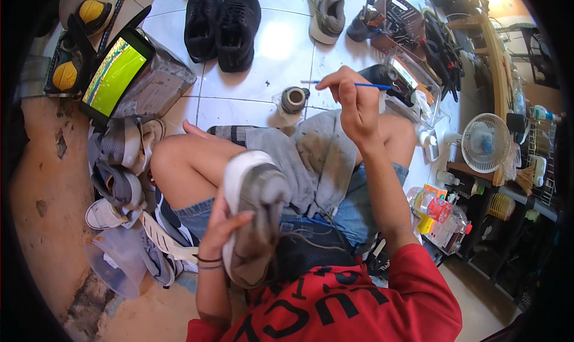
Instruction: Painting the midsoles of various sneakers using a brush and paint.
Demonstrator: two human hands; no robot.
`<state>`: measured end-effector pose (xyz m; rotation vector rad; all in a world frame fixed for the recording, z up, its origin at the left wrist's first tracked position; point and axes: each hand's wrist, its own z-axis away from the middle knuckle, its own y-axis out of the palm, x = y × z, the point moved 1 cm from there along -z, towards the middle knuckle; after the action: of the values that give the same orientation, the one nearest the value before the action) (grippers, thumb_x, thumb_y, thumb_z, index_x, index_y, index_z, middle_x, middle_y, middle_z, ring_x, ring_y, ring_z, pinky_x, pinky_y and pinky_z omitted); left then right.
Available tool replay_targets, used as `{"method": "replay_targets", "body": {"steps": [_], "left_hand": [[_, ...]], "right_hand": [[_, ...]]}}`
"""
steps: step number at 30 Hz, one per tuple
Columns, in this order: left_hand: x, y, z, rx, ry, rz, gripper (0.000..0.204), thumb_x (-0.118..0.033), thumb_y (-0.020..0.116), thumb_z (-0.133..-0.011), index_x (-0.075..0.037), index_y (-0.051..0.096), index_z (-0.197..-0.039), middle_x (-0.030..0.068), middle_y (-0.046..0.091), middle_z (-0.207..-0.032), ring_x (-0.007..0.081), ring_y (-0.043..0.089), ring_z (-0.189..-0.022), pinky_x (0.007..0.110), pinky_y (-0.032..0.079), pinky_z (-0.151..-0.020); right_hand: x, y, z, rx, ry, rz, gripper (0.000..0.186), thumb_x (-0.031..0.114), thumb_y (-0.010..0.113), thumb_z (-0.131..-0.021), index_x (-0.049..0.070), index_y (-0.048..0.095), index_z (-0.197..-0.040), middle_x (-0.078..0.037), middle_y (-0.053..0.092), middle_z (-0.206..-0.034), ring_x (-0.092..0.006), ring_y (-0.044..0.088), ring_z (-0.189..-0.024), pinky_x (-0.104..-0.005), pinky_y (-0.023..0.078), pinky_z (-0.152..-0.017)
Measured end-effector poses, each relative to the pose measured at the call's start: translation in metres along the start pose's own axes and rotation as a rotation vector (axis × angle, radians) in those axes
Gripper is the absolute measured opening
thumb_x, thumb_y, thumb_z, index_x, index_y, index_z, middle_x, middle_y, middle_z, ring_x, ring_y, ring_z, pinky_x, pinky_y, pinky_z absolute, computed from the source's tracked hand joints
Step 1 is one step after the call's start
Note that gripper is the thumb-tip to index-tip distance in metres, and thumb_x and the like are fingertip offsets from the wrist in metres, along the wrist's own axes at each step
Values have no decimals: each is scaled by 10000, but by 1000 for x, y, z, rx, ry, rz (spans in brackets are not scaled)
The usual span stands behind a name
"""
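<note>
My left hand (223, 227) is wrapped round a grey-brown sneaker (256, 246) with a white sole, tilted upright over my lap. Between the fingers of my raised right hand (357, 106) is a thin paintbrush (374, 85) with a blue handle, pointing left and apart from the sneaker. Below the brush, on the floor in front of my knees, stands a small dark open jar (293, 99). A stained grey cloth (332, 143) lies across my lap.
Black sneakers (238, 28) and a grey-brown shoe (327, 16) stand on the white tiles. At left, a lit screen (118, 76) leans on a box above piled shoes (119, 183). At right are a dark basket (399, 19), a white fan (485, 142) and plastic bottles (429, 203).
</note>
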<state>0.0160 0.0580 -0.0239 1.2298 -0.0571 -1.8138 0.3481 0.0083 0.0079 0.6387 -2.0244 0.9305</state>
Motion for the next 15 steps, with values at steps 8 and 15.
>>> {"method": "replay_targets", "body": {"steps": [8,15], "left_hand": [[-7,7,-17,57,-74,2,874,-87,763,-789,3,290,-1519,123,495,-1410,224,479,-1308,354,353,-1119],[-8,7,-20,67,-75,1,898,-105,764,-784,3,277,-1530,124,489,-1421,229,474,-1315,354,348,-1120]], "right_hand": [[-11,19,-2,48,-66,-38,472,292,446,-1078,-35,713,-867,-72,603,-698,-117,488,-554,-277,369,-522],[-4,18,-6,84,5,95,270,200,558,-1013,17,724,-905,-111,682,-779,-232,646,-626,-321,493,-581]]}}
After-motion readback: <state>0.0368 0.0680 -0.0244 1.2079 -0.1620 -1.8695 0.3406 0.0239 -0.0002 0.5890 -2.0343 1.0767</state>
